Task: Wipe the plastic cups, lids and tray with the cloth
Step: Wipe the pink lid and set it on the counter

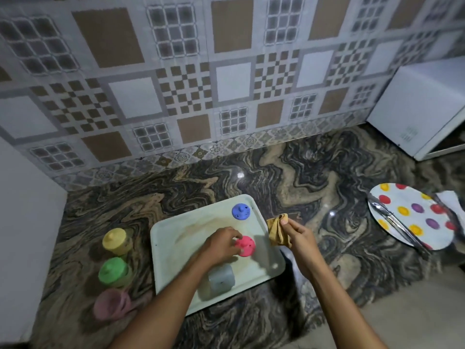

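Note:
A pale tray (176,238) lies on the marble counter. On it rest a blue lid (240,211), a pink lid (245,246) and a clear cup (221,279) lying near the front edge. My left hand (222,241) has its fingers closed on the pink lid's left side. My right hand (297,235) holds a bunched yellow cloth (278,231) just past the tray's right edge. Left of the tray stand a cup with a yellow lid (115,240), a cup with a green lid (113,270) and a pink cup (110,303) without a lid.
A round plate with coloured dots (412,217) sits at the right with metal tongs (395,221) across it and a white cloth (450,202) beside it. A white box (422,107) stands at the back right. A tiled wall runs behind the counter.

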